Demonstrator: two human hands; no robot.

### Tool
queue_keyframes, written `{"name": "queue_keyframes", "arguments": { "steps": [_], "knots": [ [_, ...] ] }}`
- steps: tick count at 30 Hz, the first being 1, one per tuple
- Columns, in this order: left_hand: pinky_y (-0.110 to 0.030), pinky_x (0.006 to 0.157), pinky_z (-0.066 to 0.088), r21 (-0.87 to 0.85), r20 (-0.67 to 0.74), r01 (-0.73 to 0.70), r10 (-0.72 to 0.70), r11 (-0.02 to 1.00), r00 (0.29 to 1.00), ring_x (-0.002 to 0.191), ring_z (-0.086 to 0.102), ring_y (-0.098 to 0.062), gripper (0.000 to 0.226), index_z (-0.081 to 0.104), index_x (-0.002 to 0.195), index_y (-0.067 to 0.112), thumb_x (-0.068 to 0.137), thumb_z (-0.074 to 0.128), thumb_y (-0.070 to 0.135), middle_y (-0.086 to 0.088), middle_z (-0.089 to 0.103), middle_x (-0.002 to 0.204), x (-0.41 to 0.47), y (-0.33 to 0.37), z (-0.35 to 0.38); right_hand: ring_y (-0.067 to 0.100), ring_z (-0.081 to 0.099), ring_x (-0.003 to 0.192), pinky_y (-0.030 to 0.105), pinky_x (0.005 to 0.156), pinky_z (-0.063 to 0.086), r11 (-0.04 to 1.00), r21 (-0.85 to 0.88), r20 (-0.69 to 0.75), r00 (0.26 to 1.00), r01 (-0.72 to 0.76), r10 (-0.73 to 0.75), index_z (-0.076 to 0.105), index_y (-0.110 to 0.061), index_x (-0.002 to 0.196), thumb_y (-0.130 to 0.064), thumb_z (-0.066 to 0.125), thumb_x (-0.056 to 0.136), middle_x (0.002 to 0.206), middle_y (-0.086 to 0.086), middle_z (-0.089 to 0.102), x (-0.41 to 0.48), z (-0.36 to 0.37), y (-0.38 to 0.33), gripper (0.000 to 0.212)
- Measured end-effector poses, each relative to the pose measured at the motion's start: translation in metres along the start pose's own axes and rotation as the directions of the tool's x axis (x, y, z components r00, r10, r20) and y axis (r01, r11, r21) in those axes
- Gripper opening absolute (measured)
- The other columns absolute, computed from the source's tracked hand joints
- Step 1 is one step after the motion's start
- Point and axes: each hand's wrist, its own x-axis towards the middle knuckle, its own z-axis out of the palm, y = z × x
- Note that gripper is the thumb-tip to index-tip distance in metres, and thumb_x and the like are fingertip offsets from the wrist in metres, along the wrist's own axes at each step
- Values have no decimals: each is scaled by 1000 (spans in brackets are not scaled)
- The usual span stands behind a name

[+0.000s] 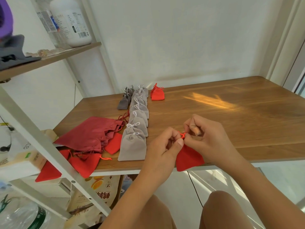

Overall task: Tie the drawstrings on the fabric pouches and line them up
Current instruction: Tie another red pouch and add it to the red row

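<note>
We look down on a wooden worktop (214, 113) set against a white wall. A white shelf frame (33, 129) stands slanted across the left of our view. On its upper board we see a white labelled bottle (72, 22).

At the near left of the worktop lies a large dark red satin bag (92, 133) with its mouth gathered. Several loose bright red pouches (84, 162) lie under and beside it, and some reach past the near edge.

Just to the right of the bag we count a long row of light grey pouches (138, 116). They overlap one another from the near edge towards the wall, each with a white bow at its neck. A shorter row of dark grey pouches (125, 100) lies to the left of its far end. To the right of that end sit two tied red pouches (157, 95), one on top of the other.

The person's left hand (163, 146) and right hand (209, 136) meet over the near edge, right of the grey row. Between them is the red pouch (188, 157) being worked on. It lies on the worktop with its lower corner hanging over the edge.

Both hands have curled fingers. The left hand pinches the red drawstring (183, 135) at the pouch's neck between thumb and fingers, and the right hand pinches it from the other side.
</note>
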Motion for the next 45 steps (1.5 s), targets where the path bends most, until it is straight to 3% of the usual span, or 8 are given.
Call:
{"name": "queue_keyframes", "arguments": {
  "steps": [9, 17, 24, 28, 33, 37, 40, 45],
  "knots": [
    [-15, 65, 38, -406, 108, 119, -81, 906, 991, 65, 44, -2, 10, 52, 75, 14, 84, 53, 19, 14, 51, 65, 16, -7, -6, 29, 56, 69, 26, 56, 39, 905, -284, 20, 946, 317, -325, 21, -33, 79, -12, 49, 78, 79, 2, 51, 8, 3, 5, 35],
    [-15, 79, 48, -32, -82, 140, -143, 990, 986, 88, 61, -5, 22, 62, 98, 28, 80, 75, 28, 12, 67, 97, 41, -17, -20, 13, 41, 64, 25, 58, 34, 949, -240, 178, 970, 207, -166, 32, -24, 68, -1, 63, 70, 67, -5, 46, 66, -9, 7, 39],
    [-11, 61, 46, 34, -112, 193, -188, 981, 976, 65, 61, 1, 5, 69, 85, 12, 89, 66, 12, 3, 68, 77, 83, -13, -44, 12, 46, 59, 29, 58, 41, 991, -134, 118, 993, 29, -13, 41, -21, 68, 0, 65, 72, 65, -4, 51, 119, -5, 19, 32],
    [-24, 72, 56, 118, -228, 284, -252, 952, 940, 73, 66, -10, 9, 70, 80, 17, 89, 67, 15, 0, 70, 78, 125, -24, -61, 13, 62, 88, 27, 79, 48, 977, -170, 103, 983, -131, 150, 59, -20, 97, -17, 65, 86, 97, -6, 65, 138, 8, 71, 13],
    [-35, 85, 53, 240, -273, 366, -300, 899, 914, 85, 65, -18, 3, 73, 85, 14, 86, 70, 16, -3, 69, 86, 186, -54, -73, 19, 38, 137, 29, 109, 30, 820, -530, 254, 881, -218, 398, 35, -16, 146, -39, 52, 96, 150, 5, 40, 125, 23, 140, 57],
    [-21, 61, 36, 391, -258, 398, -316, 830, 913, 80, 56, -16, 14, 73, 94, 6, 88, 68, 17, -4, 63, 85, 231, -72, -72, 18, 18, 146, 26, 115, 15, 789, -586, 338, 831, -181, 442, 23, -19, 152, -44, 43, 99, 159, 3, 21, 124, 30, 158, 62],
    [-26, 77, 43, 415, -262, 441, -360, 795, 895, 94, 64, -25, 14, 73, 96, 4, 87, 69, 14, -13, 70, 98, 258, -88, -68, 19, 12, 148, 27, 117, 8, 780, -608, 365, 821, -147, 439, 22, -22, 152, -44, 37, 101, 160, 3, 16, 124, 32, 164, 58],
    [-38, 84, 52, 487, -229, 480, -423, 730, 876, 79, 64, -24, 19, 60, 70, 10, 87, 66, 8, -10, 63, 71, 286, -108, -62, 18, 13, 147, 28, 117, 9, 797, -582, 349, 835, -163, 426, 25, -26, 151, -47, 40, 99, 159, 1, 19, 126, 33, 173, 58]
  ]
}}
